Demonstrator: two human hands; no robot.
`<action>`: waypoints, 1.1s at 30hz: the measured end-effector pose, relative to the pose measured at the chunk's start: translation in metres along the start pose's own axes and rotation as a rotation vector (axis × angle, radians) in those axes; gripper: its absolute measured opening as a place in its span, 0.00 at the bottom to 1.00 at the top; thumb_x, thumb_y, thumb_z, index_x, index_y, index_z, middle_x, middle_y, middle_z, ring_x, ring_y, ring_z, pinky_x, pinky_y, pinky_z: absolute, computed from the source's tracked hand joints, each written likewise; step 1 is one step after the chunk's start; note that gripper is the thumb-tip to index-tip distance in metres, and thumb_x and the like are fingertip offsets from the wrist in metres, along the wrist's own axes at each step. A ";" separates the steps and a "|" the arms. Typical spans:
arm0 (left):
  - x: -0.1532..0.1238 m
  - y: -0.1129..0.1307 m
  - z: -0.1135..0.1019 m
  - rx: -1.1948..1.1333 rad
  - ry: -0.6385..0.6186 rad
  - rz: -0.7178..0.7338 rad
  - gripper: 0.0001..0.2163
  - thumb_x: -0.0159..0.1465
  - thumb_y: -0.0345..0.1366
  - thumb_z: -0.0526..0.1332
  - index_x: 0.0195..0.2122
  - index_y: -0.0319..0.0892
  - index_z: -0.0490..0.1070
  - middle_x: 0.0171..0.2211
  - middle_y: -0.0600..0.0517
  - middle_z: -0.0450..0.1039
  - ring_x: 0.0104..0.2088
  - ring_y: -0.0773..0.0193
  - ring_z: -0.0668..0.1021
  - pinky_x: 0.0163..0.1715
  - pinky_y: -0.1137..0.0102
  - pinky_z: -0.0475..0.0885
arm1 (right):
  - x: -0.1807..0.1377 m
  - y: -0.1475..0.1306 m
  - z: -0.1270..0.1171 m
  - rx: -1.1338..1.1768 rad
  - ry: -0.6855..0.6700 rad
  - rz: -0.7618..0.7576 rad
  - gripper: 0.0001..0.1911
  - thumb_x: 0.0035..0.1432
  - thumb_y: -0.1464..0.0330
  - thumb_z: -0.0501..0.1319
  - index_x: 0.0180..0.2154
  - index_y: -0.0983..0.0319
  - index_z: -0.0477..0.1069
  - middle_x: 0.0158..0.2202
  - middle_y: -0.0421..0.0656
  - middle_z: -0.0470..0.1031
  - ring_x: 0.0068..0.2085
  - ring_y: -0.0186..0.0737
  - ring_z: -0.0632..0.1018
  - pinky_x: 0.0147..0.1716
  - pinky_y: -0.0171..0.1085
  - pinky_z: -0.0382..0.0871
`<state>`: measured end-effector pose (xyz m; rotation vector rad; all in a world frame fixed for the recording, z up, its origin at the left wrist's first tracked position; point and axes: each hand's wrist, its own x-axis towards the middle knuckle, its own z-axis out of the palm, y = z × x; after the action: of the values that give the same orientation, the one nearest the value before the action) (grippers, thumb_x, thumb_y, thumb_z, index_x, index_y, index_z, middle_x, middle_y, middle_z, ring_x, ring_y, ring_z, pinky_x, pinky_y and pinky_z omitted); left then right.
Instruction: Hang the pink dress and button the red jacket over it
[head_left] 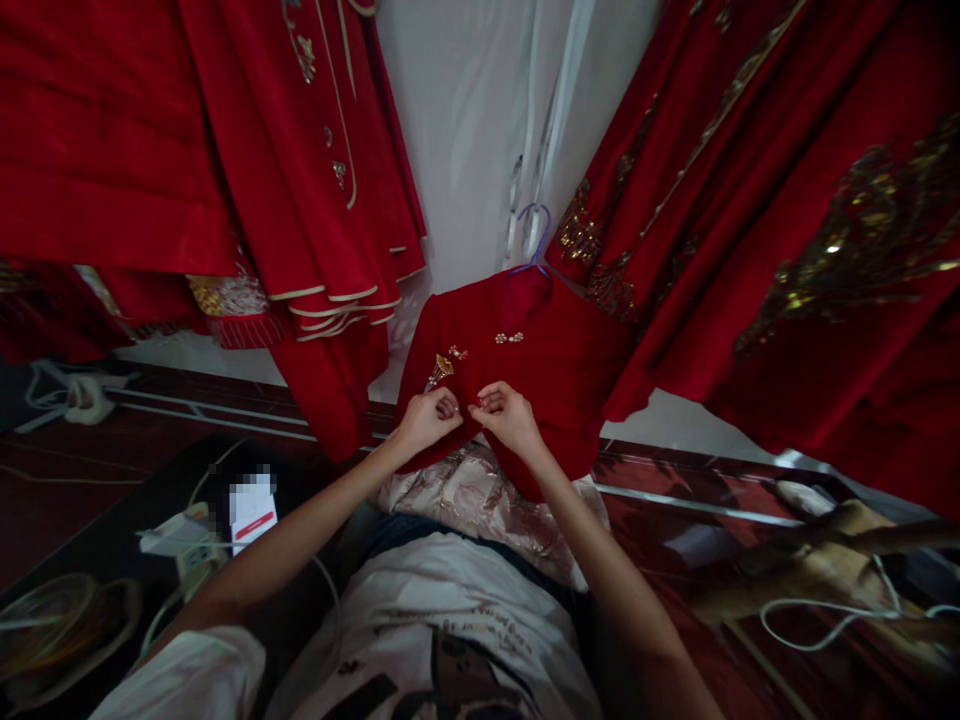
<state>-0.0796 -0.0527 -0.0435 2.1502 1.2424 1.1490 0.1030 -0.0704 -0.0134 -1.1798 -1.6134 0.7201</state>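
A red jacket (pixel 577 370) on a purple hanger (pixel 534 245) drapes in front of me, its lower part over my lap. My left hand (pixel 431 420) is closed in a pinch at the jacket's front edge, just below a gold ornament (pixel 444 366). Close beside it, my right hand (pixel 508 415) pinches the opposite front edge, with a bit of red between the fingertips. The exact small part in each pinch is too small to make out. Higher up the front sit pale decorative fasteners (pixel 509 338). Shiny pinkish-beige fabric (pixel 480 490) covers my lap.
Red garments with gold trim (pixel 300 200) hang at left, and a red gown with gold sequins (pixel 825 250) hangs at right. A lit phone (pixel 253 510) and cables lie on a dark surface at left. Wooden pieces and a white cord (pixel 817 605) are at lower right.
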 end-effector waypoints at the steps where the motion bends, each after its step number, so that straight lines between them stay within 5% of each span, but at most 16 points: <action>1: 0.000 0.000 0.001 -0.024 0.009 -0.020 0.05 0.54 0.33 0.63 0.32 0.41 0.69 0.27 0.55 0.73 0.27 0.69 0.76 0.29 0.75 0.72 | -0.001 0.005 0.009 -0.015 0.025 0.014 0.11 0.45 0.67 0.66 0.33 0.60 0.67 0.26 0.38 0.73 0.28 0.35 0.76 0.30 0.34 0.72; 6: 0.003 -0.008 0.005 -0.098 -0.016 -0.091 0.05 0.52 0.31 0.63 0.31 0.40 0.72 0.27 0.54 0.75 0.29 0.68 0.78 0.30 0.75 0.74 | -0.006 0.025 0.033 -0.011 0.032 0.011 0.14 0.45 0.71 0.63 0.37 0.61 0.67 0.32 0.42 0.73 0.32 0.36 0.76 0.31 0.34 0.74; 18: 0.007 -0.016 0.003 -0.166 -0.103 -0.132 0.11 0.53 0.40 0.67 0.33 0.37 0.73 0.31 0.49 0.78 0.31 0.64 0.80 0.35 0.70 0.77 | 0.001 0.045 0.031 -0.035 0.023 -0.021 0.11 0.48 0.70 0.63 0.37 0.61 0.70 0.33 0.42 0.74 0.31 0.35 0.76 0.32 0.34 0.73; 33: 0.006 -0.012 0.003 -0.100 -0.075 -0.165 0.06 0.53 0.34 0.66 0.31 0.38 0.75 0.30 0.49 0.80 0.30 0.63 0.81 0.35 0.69 0.78 | 0.005 0.053 0.027 -0.012 -0.032 -0.059 0.09 0.51 0.64 0.65 0.35 0.60 0.72 0.34 0.42 0.76 0.32 0.34 0.77 0.33 0.33 0.73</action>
<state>-0.0820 -0.0417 -0.0502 1.9599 1.2755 1.0293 0.0965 -0.0450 -0.0669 -1.1295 -1.6747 0.6949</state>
